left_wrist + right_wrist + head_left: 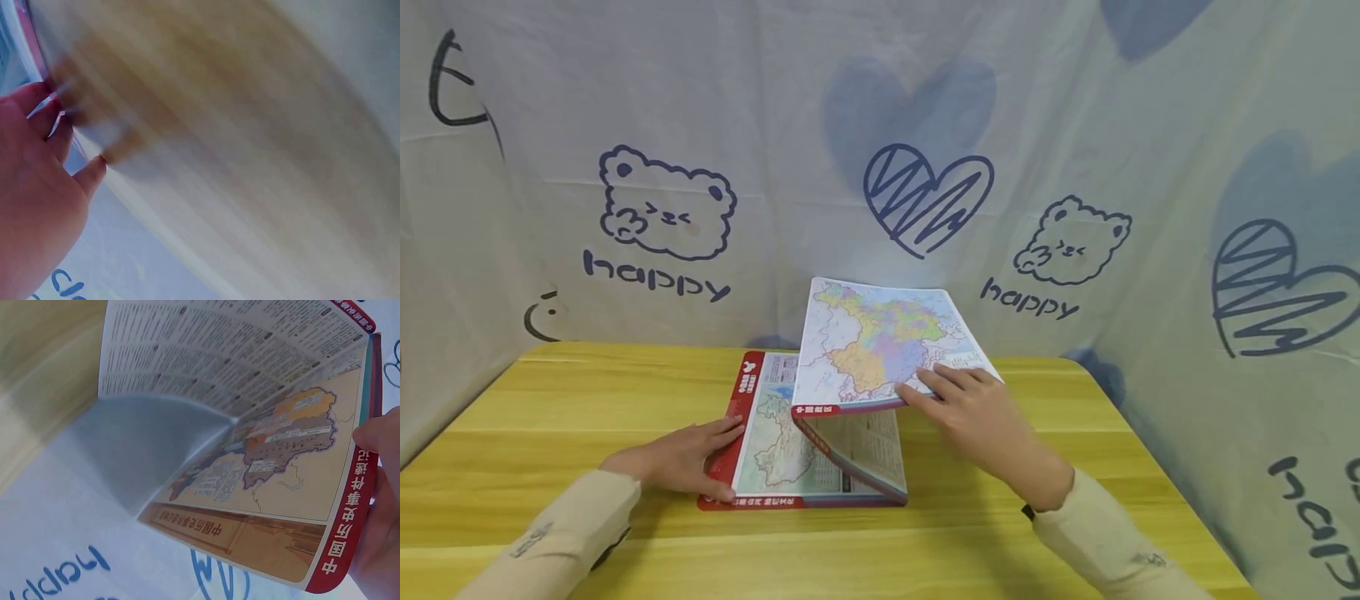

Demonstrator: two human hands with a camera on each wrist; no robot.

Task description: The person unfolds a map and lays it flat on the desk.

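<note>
A folding map (pixel 887 337) with red borders and coloured maps of China stands partly unfolded on the table. Its lower panel (pixel 775 454) lies flat, while the upper panel is raised at a slant with a folded panel between. On the lower panel's red left edge rests my left hand (pixel 681 458), thumb and fingers spread. My right hand (pixel 988 429) pinches the raised panel near its front right side. In the right wrist view, the thumb (pixel 375 432) presses the printed inner face beside the red strip. The left wrist view shows the left fingertips at a blurred glossy edge.
The yellow wood-grain table (pixel 587 392) extends around the map. Behind and beside it hangs a pale cloth (pixel 790 192) with blue hearts, bear faces and the word "happy".
</note>
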